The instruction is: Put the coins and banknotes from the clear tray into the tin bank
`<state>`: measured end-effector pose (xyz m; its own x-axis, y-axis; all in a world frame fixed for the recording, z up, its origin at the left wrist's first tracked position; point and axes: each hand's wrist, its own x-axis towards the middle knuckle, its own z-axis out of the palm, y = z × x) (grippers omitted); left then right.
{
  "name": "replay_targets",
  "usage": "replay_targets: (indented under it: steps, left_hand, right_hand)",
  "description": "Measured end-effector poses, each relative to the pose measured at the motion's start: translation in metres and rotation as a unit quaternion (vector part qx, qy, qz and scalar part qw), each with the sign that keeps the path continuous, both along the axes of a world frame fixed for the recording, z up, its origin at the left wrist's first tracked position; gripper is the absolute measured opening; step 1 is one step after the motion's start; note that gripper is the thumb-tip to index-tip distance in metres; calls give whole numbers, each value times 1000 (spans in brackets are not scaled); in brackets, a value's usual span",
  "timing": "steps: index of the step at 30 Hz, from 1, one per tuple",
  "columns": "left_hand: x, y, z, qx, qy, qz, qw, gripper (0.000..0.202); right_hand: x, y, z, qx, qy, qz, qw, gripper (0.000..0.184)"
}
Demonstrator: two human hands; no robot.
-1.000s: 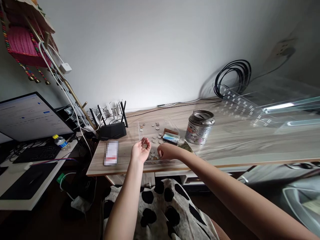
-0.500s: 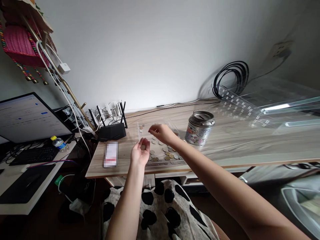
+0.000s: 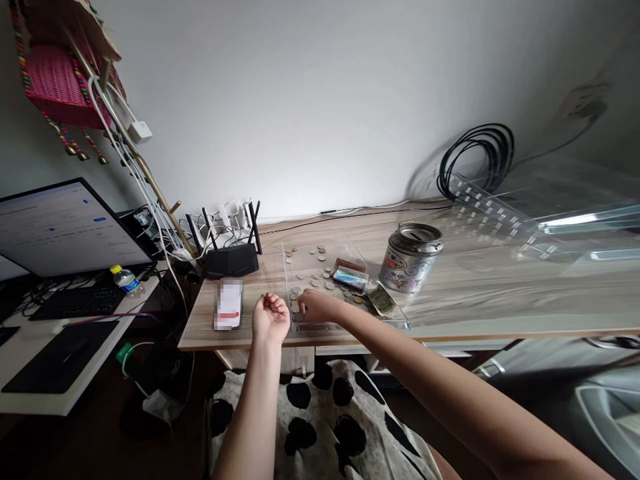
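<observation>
My left hand (image 3: 271, 319) is palm up at the near left of the clear plastic tray (image 3: 327, 327), fingers curled in over the palm. The coin seen in that palm earlier is now covered by the fingers. My right hand (image 3: 320, 306) reaches down into the tray's near left corner, with thumb and fingers pinched at a coin (image 3: 299, 317). Several silver and brass-coloured coins (image 3: 321, 251) lie scattered across the tray. A brown wallet (image 3: 351, 273) with a card in it lies among them, and a folded banknote (image 3: 382, 300) rests at the right side.
A round metal tin (image 3: 411, 260) with a slotted lid stands right of the tray. A phone (image 3: 229, 305) lies to the left, below a black router (image 3: 231, 260). Clear acrylic panels (image 3: 505, 213) and coiled black cable (image 3: 475, 160) occupy the right back. Below the desk edge is my spotted clothing (image 3: 345, 427).
My right hand has moved down from above the tray to its near left corner, uncovering the wallet and banknote. My left hand has lowered slightly leftward and its fingers have curled in.
</observation>
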<state>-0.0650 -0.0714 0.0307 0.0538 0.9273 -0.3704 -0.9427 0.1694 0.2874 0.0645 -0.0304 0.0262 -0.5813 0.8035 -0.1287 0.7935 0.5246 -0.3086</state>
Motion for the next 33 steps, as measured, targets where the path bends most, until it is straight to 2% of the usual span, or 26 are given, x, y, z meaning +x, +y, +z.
replay_targets:
  steps: [3,5,8,11,14,20,25,28,31,33]
  left_hand:
    - [2,-3,-5,-8,0,-1,1000,27]
    - [2,-6,-7,-7,15,1,1000,27]
    - [0,-9,-8,-5,37,1,999,27]
    - [-2,-12,-7,-4,27,1,1000,27]
    - [-2,-15,-4,-5,38,1,999,26]
    - [0,-16,1,-25,21,2,999,24]
    - [4,-10,2,-19,8,-2,1000,22]
    - [9,-7,1,-37,20,19,999,21]
    - [18,-7,1,-45,30,35,998,18]
    - [26,-6,1,-39,38,19,998,17]
  right_hand:
    - [-2,2,-2,-19,0,16,1000,10]
    - [-3,5,-5,-39,8,23,999,16]
    - [-1,12,-7,-108,26,32,993,29]
    - [0,17,-7,-177,42,37,983,30]
    - [-2,18,-5,-202,56,34,977,29]
    - [-4,14,-6,-171,85,22,981,18]
    - [-5,13,-2,-201,90,39,975,7]
    - [0,15,2,-196,93,35,976,7]
    - [18,16,11,-129,187,-29,973,15]
    - [30,14,19,-65,294,-83,950,22]
